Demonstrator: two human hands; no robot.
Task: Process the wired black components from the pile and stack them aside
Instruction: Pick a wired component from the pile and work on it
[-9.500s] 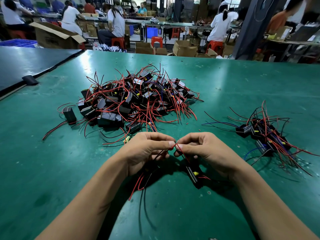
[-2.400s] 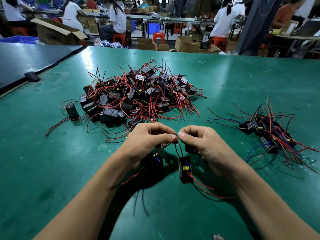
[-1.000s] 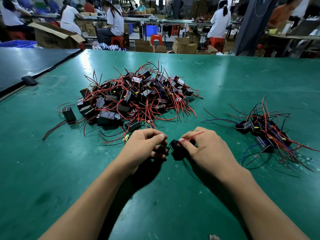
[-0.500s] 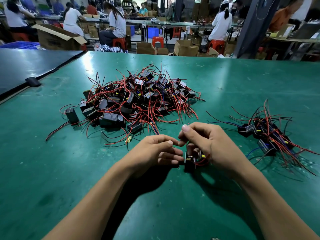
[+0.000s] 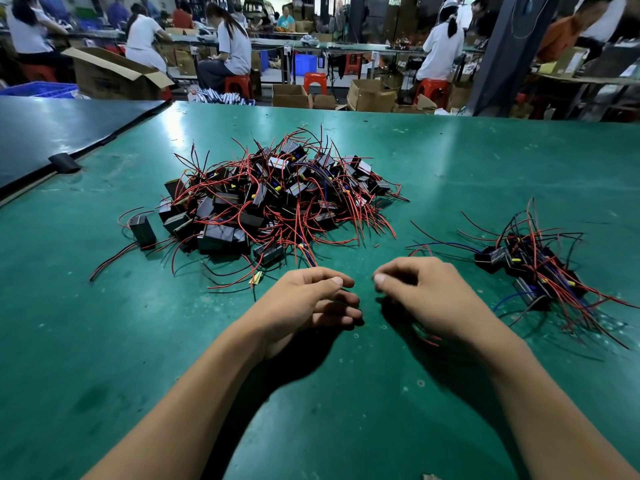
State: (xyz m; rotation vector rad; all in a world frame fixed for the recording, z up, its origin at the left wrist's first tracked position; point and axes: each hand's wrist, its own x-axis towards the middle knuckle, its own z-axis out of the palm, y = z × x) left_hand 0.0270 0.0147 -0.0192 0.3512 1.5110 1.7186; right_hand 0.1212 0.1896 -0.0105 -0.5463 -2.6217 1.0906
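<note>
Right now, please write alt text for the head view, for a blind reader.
A left hand and a right hand are close together over a green table, red wires showing under the right one. A big pile of wired black parts lies beyond; a smaller stack lies at right.

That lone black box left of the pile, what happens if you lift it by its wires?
The black box would probably dangle and swing, since its thin wires lie in loose curves. Flat-sided, it should slide rather than roll when pushed.
</note>
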